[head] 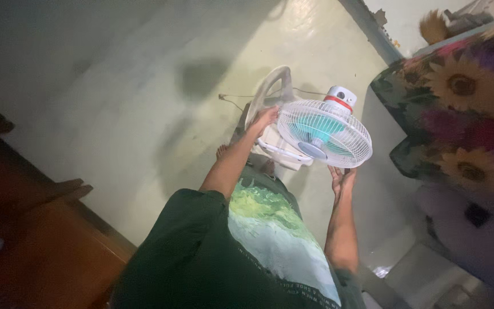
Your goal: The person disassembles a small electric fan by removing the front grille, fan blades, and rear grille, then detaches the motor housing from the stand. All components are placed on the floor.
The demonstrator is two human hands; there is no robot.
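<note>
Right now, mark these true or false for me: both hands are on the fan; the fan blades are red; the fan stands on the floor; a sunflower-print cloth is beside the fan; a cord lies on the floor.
1. Both hands are on the fan. True: the left hand is at the grille's one edge, the right hand at its opposite edge.
2. The fan blades are red. False: the blades are teal behind a white grille; only a band on the motor housing is red.
3. The fan stands on the floor. False: it is held up in the air.
4. A sunflower-print cloth is beside the fan. True.
5. A cord lies on the floor. True.
</note>
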